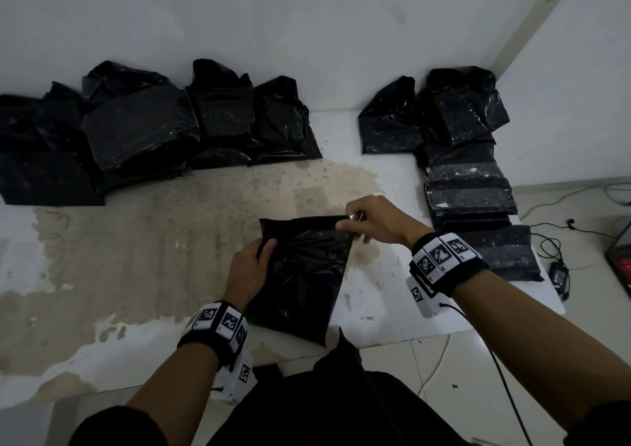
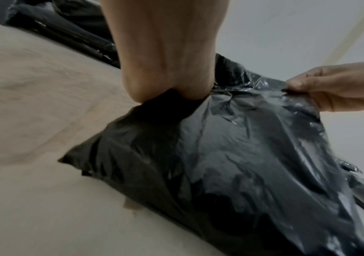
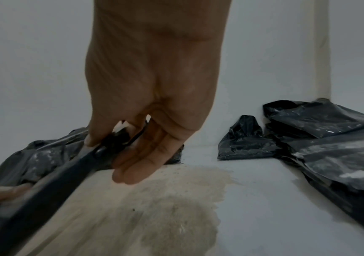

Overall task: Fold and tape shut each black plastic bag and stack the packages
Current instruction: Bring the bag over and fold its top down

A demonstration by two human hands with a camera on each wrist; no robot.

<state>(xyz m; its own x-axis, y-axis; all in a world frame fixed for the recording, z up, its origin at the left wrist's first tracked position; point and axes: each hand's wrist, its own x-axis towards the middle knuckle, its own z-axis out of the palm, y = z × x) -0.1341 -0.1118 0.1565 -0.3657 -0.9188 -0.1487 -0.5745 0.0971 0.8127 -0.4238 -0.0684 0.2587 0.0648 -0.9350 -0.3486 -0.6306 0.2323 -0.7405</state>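
Black plastic bag (image 1: 304, 275): lying near the front edge of the counter (image 1: 136, 258), its top edge being lifted and stretched. Left hand (image 1: 249, 271): fingers curling round the bag's upper left corner. Right hand (image 1: 372, 220): thumb and forefinger pinching the upper right corner, other fingers hanging loose. Unsealed bags (image 1: 143, 128): lying heaped at the counter's far left against the wall. Taped packages (image 1: 471, 186): lying overlapped along the right edge.
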